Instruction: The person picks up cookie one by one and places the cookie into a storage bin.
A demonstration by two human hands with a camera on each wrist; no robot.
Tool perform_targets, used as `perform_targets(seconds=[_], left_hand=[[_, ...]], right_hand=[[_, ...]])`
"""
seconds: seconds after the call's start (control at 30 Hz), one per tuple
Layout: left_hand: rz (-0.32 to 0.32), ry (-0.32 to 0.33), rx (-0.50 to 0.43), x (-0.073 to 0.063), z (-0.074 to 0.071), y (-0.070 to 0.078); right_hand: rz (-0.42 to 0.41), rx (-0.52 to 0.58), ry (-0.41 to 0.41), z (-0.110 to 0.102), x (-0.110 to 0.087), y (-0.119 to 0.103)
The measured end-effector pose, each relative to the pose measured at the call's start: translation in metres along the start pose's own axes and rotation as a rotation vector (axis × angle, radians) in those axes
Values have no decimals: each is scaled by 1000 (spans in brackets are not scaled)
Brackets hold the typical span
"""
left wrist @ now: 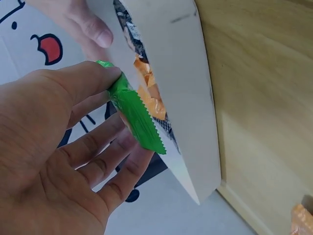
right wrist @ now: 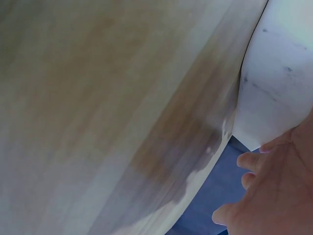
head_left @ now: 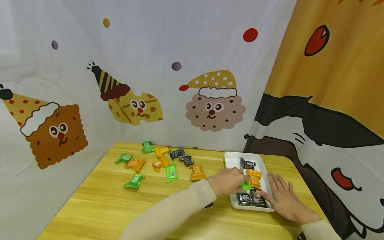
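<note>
Left hand pinches green candy over white tray; right hand flat, fingers straight, against the tray's right edge.

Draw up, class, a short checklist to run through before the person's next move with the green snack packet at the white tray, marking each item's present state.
1. Left hand pinches the green packet: ok.
2. Packet is over the white tray: ok.
3. Right hand rests flat against the tray's side: ok.
4. Tray sits wholly on the table: ok.
5. Room left in the tray: ok, bare floor at its far end.
6. Packet is sealed: cannot tell.
</note>
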State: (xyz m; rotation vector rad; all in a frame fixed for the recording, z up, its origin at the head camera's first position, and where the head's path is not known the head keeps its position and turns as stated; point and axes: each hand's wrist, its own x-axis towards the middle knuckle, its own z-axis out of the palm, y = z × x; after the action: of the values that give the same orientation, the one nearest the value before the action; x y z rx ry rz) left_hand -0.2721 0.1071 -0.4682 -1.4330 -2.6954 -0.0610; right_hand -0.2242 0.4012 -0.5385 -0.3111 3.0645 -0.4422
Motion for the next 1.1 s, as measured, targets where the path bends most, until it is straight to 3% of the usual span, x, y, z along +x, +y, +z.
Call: perform_targets(seconds=[0.6,1.1], left_hand=[[-46,-103,37,22,5,19],[-50,-16,101,2,7,5]], right_hand=[[-14,3,1,-1,0,1],[-10,12,2,1,0,1]])
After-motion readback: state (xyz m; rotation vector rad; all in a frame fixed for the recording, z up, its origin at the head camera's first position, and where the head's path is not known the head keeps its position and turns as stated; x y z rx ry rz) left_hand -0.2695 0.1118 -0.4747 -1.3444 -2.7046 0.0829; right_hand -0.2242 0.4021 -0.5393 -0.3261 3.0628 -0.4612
